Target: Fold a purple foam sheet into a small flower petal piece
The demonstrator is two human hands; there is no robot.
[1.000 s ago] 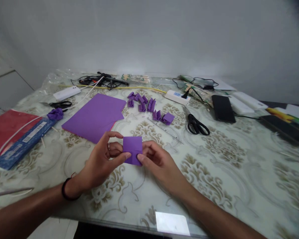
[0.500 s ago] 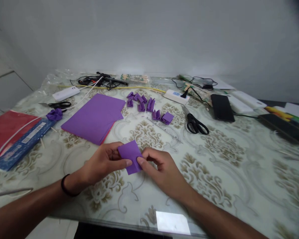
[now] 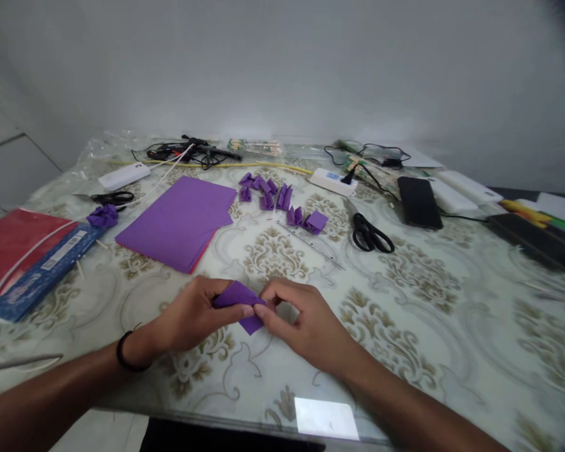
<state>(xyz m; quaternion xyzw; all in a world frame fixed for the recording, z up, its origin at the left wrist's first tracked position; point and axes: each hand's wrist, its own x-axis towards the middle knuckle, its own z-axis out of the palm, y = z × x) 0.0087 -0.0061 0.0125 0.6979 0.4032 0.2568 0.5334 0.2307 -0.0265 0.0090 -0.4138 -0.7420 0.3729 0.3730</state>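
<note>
A small purple paper piece (image 3: 236,295) is bent between both hands above the patterned table. My left hand (image 3: 193,314) pinches it from the left, thumb on top. From the right, my right hand (image 3: 301,317) grips its edge, the two thumb tips almost touching. Behind the hands lie several small folded purple pieces (image 3: 284,197), one with a flat square top (image 3: 316,221). A stack of larger purple sheets (image 3: 179,220) rests to the back left, with a red edge showing under it.
Black-handled scissors (image 3: 370,233), a clear ruler (image 3: 311,243), a power strip (image 3: 333,181) and a phone (image 3: 419,202) lie behind and right. At left are a red and blue packet (image 3: 37,270), crumpled purple paper (image 3: 102,216), more scissors (image 3: 113,198) and a white power bank (image 3: 124,176).
The small purple paper, flatter before, is now bent and tilted, showing less of its face. Both thumbs have come closer together along it.
</note>
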